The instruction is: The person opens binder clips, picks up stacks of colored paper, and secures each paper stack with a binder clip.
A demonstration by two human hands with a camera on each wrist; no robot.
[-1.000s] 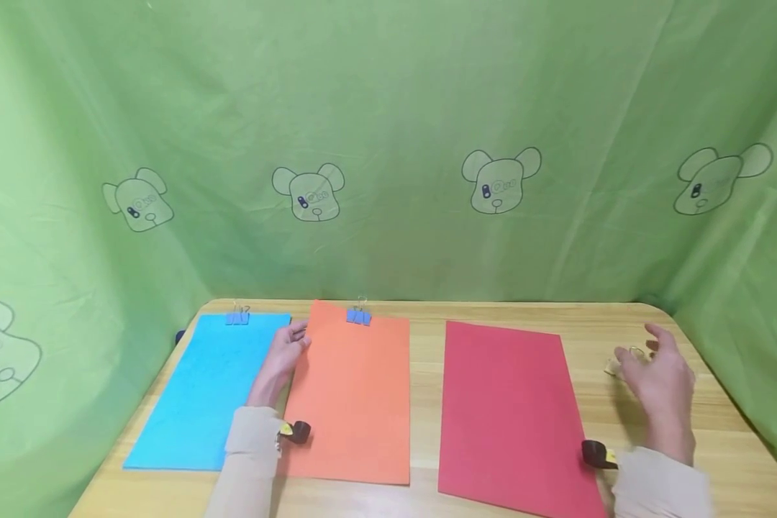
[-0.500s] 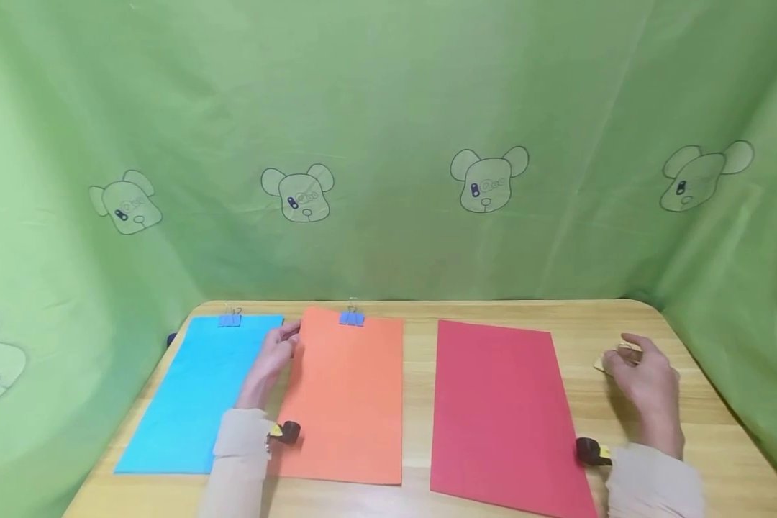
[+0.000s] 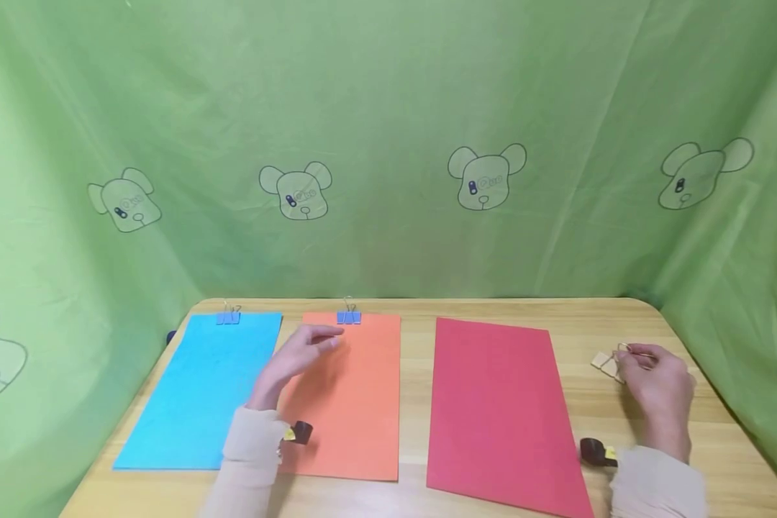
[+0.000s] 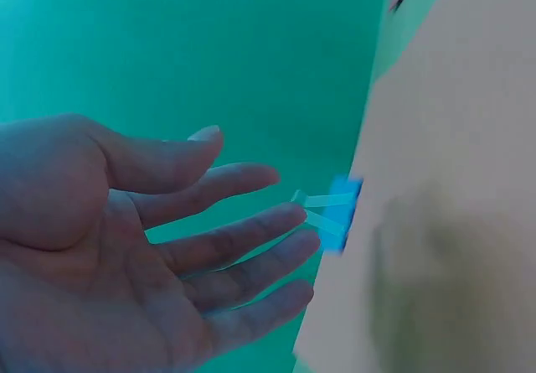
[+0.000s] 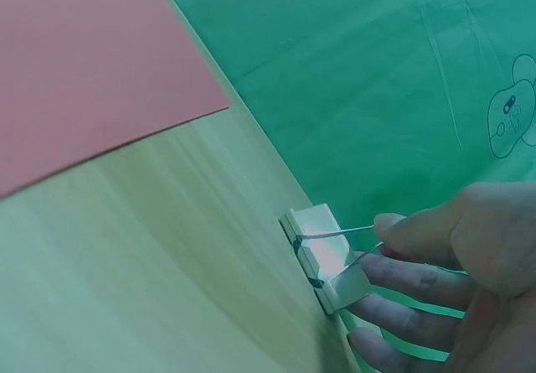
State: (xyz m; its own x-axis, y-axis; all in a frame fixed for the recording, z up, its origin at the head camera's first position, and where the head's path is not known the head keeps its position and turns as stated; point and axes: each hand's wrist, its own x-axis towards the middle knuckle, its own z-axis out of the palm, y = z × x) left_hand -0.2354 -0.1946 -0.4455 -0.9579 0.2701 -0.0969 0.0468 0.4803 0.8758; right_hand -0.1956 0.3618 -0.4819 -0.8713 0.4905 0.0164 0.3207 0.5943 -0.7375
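Note:
My right hand [image 3: 660, 381] pinches a pale binder clip [image 3: 605, 363] by its wire handles at the table's right side. In the right wrist view, the thumb is on one handle of the clip [image 5: 322, 256] and the other fingers lie behind it. Over the orange paper [image 3: 356, 417] hovers my left hand [image 3: 301, 352], its fingers loosely extended and holding nothing. A blue binder clip [image 3: 349, 318] grips that paper's top edge, just beyond the left fingertips. Between the hands lies red paper [image 3: 501, 417] with no clip on it.
Blue paper [image 3: 194, 403] lies at the left, with another blue binder clip [image 3: 228, 317] on its top edge. The wooden table [image 3: 417, 396] has a rounded far edge. Green cloth [image 3: 388, 244] with printed bear heads hangs behind it and at both sides.
The left hand has left the orange paper's left edge and moved right over it; its raised corner now lies flat. The right hand, earlier reaching over the pale clip, now pinches its handles.

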